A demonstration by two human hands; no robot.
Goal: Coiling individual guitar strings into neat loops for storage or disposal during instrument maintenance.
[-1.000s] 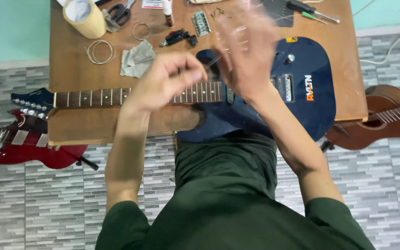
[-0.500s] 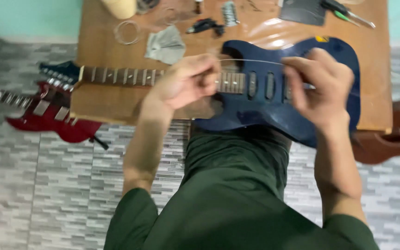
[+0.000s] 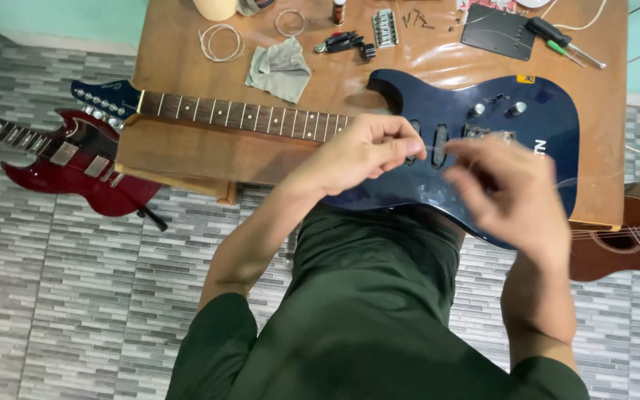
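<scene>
I have my left hand [image 3: 368,152] over the neck joint of the blue electric guitar [image 3: 475,141], its fingers pinched shut on a thin guitar string [image 3: 432,150] that runs across to my right hand [image 3: 509,185]. The right hand is blurred, so I cannot tell whether its fingers are closed on the string or only brushing it. The string hangs just above the guitar body, over the pickups, between the two hands. I judge the string light, springy and slippery, prone to kink and sharp at its end, so it is best pinched between thumb and forefinger close to the end and kept taut. The guitar lies flat on the wooden worktop [image 3: 187,148], neck pointing left, headstock [image 3: 105,95] past the worktop edge. Farther back lie a grey-green cloth [image 3: 281,68], a coiled string [image 3: 221,41], a black cover plate [image 3: 498,31], a metal bridge [image 3: 384,18] and a screwdriver [image 3: 557,37]. A red electric guitar [image 3: 75,167] rests on the tiled floor at left, a brown acoustic one [image 3: 631,237] at right. Against half a second ago, both hands sit lower over the body and closer together, and the right hand has dropped towards me.
</scene>
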